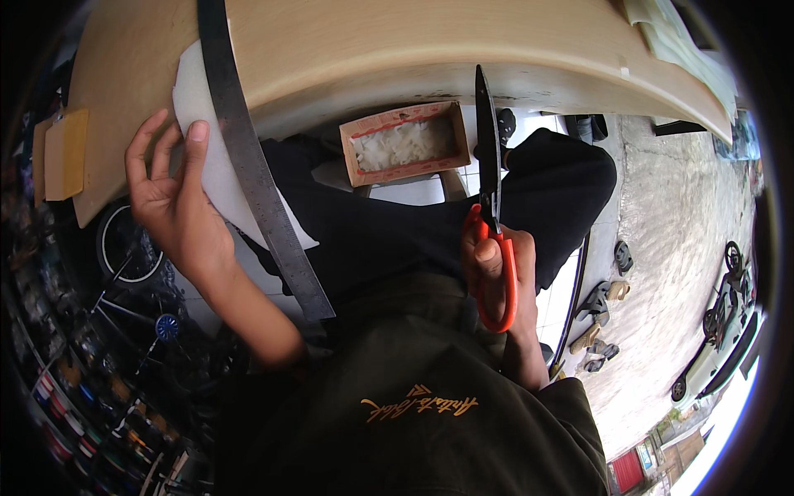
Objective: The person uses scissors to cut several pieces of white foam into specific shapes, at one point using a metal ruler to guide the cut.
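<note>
My right hand [506, 269] grips orange-handled scissors [488, 157] in front of the table edge. Their dark blades point up, away from me, and look closed. At the left, my left hand [178, 194] is open with its fingers apart. Its thumb lies over the edge of a white, curved-edged piece of sheet material [217, 145], and its fingertips are over the tabletop. Across that white piece runs a long dark metal ruler [256, 165]. Both the ruler and the piece jut past the table edge towards my lap.
The pale wooden table [347, 41] spans the top. Below its edge stands a cardboard box [403, 176] holding white scraps. A yellow-brown block [66, 157] sits at the left table end, and whitish sheet material [678, 50] lies at the far right. Sandals [594, 302] rest on the right floor.
</note>
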Demonstrator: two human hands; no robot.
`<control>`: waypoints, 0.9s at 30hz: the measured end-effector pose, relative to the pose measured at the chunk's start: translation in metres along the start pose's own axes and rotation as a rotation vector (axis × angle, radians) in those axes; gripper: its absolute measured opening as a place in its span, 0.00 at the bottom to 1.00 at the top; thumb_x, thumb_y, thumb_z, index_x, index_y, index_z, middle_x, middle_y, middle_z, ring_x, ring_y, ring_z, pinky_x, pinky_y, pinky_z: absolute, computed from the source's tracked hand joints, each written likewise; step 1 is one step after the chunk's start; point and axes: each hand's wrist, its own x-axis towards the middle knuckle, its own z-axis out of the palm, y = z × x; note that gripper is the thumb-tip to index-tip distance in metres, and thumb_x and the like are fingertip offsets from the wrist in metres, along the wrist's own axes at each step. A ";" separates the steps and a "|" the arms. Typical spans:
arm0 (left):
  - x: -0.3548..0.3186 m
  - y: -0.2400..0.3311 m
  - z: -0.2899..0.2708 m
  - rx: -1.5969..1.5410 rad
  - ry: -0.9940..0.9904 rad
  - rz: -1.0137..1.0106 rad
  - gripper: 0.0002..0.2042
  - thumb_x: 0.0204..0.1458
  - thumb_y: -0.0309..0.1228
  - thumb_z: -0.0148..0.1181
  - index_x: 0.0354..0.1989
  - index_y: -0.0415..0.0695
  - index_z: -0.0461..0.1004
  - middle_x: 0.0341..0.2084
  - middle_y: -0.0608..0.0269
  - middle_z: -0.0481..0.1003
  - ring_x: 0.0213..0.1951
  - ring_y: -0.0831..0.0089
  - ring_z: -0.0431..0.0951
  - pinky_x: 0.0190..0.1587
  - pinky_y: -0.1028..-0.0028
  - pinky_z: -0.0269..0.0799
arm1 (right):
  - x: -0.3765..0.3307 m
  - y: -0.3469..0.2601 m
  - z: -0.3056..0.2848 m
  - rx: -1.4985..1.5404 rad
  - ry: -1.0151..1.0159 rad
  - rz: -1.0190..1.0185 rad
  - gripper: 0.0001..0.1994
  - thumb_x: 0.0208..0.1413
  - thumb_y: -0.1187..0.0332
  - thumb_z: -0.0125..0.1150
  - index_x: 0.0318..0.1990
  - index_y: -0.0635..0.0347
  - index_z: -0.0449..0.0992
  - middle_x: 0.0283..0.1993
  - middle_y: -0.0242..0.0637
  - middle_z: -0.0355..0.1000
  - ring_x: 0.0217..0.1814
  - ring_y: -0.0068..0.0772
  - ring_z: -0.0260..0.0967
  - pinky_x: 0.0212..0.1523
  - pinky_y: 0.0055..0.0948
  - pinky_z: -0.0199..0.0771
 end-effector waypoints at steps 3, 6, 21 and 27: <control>-0.001 -0.003 -0.009 -0.011 0.033 -0.010 0.19 0.47 0.20 0.66 0.48 0.33 0.69 0.39 0.49 0.77 0.39 0.71 0.79 0.42 0.76 0.74 | 0.002 -0.001 0.002 0.013 -0.016 0.010 0.32 0.49 0.38 0.60 0.18 0.63 0.63 0.12 0.26 0.52 0.15 0.16 0.48 0.16 0.23 0.47; -0.006 0.001 -0.009 0.100 0.060 0.007 0.17 0.47 0.19 0.65 0.46 0.33 0.70 0.38 0.50 0.77 0.38 0.71 0.79 0.42 0.77 0.74 | 0.005 -0.010 0.009 -0.057 -0.061 -0.102 0.30 0.46 0.42 0.66 0.18 0.62 0.63 0.13 0.25 0.54 0.17 0.15 0.48 0.17 0.22 0.48; -0.020 -0.006 0.034 0.087 0.169 0.210 0.13 0.50 0.13 0.57 0.44 0.31 0.66 0.38 0.54 0.70 0.35 0.77 0.75 0.34 0.81 0.78 | 0.006 -0.042 0.074 -0.106 -0.255 -0.235 0.08 0.45 0.70 0.71 0.27 0.63 0.77 0.19 0.31 0.71 0.20 0.17 0.66 0.23 0.21 0.65; -0.019 -0.005 0.018 0.197 0.176 0.230 0.13 0.50 0.15 0.59 0.44 0.34 0.68 0.39 0.55 0.72 0.33 0.79 0.75 0.31 0.83 0.75 | 0.004 -0.054 0.065 -0.102 -0.208 -0.175 0.06 0.48 0.72 0.68 0.28 0.65 0.77 0.20 0.30 0.71 0.22 0.16 0.66 0.25 0.19 0.66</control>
